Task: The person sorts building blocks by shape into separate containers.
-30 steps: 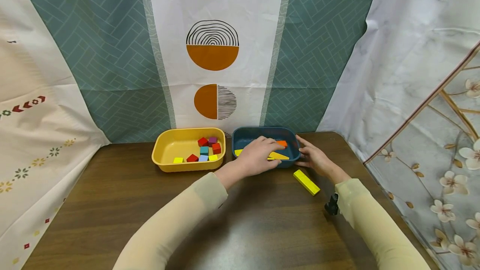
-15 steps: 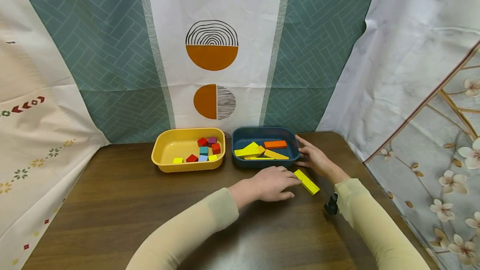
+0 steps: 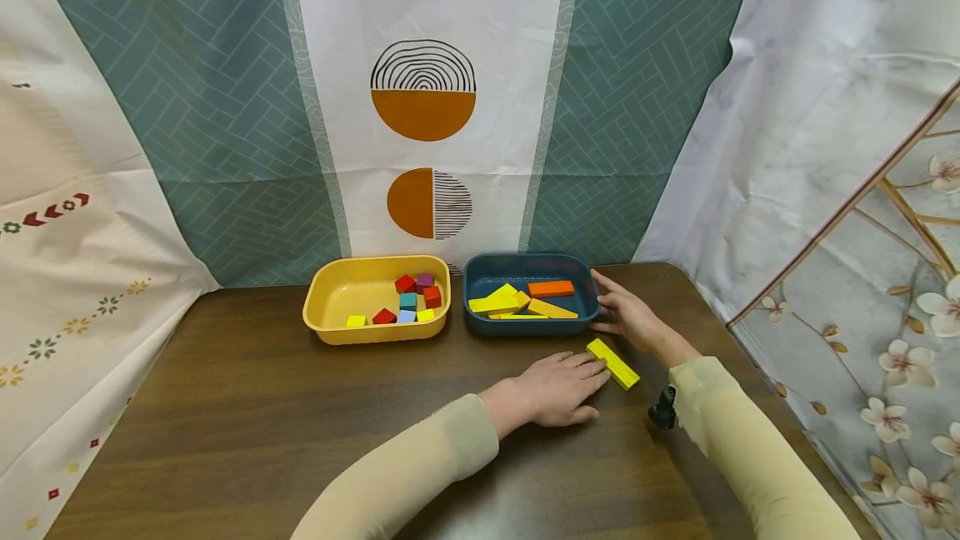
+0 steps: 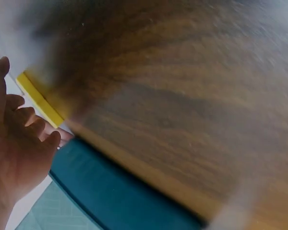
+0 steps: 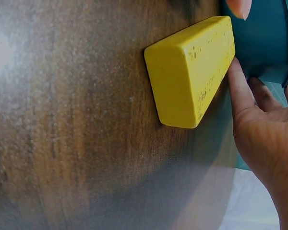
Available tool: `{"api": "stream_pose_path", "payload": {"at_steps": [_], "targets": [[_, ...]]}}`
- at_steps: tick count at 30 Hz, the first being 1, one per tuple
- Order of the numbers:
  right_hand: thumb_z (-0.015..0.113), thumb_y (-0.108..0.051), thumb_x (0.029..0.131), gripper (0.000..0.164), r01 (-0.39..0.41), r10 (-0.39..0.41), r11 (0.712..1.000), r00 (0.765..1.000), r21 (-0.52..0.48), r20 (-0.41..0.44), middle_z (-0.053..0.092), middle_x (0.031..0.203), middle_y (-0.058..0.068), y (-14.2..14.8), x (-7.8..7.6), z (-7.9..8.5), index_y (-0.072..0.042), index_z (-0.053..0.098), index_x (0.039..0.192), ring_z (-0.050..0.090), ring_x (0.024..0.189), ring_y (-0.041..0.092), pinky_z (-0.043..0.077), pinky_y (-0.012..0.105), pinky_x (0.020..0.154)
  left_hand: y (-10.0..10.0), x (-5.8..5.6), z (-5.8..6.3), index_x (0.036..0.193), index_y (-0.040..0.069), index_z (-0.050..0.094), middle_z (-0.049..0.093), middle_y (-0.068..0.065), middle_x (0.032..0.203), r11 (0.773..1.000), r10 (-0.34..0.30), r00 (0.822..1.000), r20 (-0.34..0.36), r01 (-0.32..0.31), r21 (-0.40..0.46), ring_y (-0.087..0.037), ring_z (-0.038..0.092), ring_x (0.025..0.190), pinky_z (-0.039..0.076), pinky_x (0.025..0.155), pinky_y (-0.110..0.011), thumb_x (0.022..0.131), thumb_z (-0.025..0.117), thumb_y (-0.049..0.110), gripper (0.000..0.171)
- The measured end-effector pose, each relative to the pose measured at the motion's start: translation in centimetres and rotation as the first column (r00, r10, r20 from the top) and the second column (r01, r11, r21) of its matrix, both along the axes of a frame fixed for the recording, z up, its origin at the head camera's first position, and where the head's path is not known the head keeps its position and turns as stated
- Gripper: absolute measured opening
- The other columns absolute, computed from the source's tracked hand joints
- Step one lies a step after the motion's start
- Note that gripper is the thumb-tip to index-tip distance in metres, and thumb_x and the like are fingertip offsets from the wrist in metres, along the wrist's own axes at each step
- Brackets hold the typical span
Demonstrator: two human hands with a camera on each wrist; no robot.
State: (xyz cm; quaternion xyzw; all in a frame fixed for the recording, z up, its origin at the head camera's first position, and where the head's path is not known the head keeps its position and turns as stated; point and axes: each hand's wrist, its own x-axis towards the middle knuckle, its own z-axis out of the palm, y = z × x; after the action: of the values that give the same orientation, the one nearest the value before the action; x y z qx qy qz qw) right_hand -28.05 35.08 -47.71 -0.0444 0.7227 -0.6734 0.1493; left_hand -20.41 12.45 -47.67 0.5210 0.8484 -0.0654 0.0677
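Note:
A yellow rectangular block (image 3: 613, 364) lies on the table in front of the blue bin (image 3: 525, 330). My left hand (image 3: 558, 388) is low over the table at the block's left side, fingers spread toward it; whether they touch it I cannot tell. Nothing is held in that hand. My right hand (image 3: 633, 322) rests its extended fingers against the bin's right end. Close up in the right wrist view, the yellow block (image 5: 189, 72) lies between the camera and the bin's wall (image 5: 264, 43). Inside the bin are several yellow blocks (image 3: 495, 305) and an orange block (image 3: 551, 288).
Left of the blue bin stands a yellow bin (image 3: 330, 329) with several small coloured cubes (image 3: 408, 301). Both bins are at the back of the wooden table (image 3: 262, 407), near a hanging patterned cloth (image 3: 495, 190). A small black object (image 3: 663, 408) shows at the right wrist.
My left hand has come out from over the blue bin, moving toward the front and right, down beside the loose yellow block. The right hand and bins have stayed put.

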Motion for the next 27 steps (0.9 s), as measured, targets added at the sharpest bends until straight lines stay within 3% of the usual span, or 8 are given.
{"api": "stream_pose_path", "payload": {"at_steps": [20, 27], "targets": [[0.031, -0.014, 0.111, 0.061, -0.001, 0.001, 1.0, 1.0, 0.01, 0.004, 0.001, 0.171, 0.012, 0.0, 0.1, 0.0, -0.026, 0.007, 0.167, 0.032, 0.145, 0.045, 0.035, 0.062, 0.112, 1.9, -0.2, -0.9, 0.166, 0.025, 0.015, 0.01, 0.009, 0.17, 0.997, 0.058, 0.998, -0.031, -0.059, -0.039, -0.01, 0.009, 0.155, 0.014, 0.124, -0.033, 0.105, 0.035, 0.062, 0.073], [0.031, -0.014, 0.111, 0.061, 0.002, -0.002, 1.0, 1.0, 0.004, 0.008, 0.0, 0.171, 0.009, 0.0, -0.1, -0.1, -0.028, 0.009, 0.167, 0.031, 0.146, 0.044, 0.035, 0.062, 0.112, 2.0, 0.0, -0.3, 0.165, 0.027, 0.024, 0.018, 0.012, 0.169, 0.995, 0.081, 0.995, -0.065, -0.085, -0.059, -0.008, 0.016, 0.153, 0.02, 0.123, -0.033, 0.104, 0.038, 0.063, 0.072]]}}
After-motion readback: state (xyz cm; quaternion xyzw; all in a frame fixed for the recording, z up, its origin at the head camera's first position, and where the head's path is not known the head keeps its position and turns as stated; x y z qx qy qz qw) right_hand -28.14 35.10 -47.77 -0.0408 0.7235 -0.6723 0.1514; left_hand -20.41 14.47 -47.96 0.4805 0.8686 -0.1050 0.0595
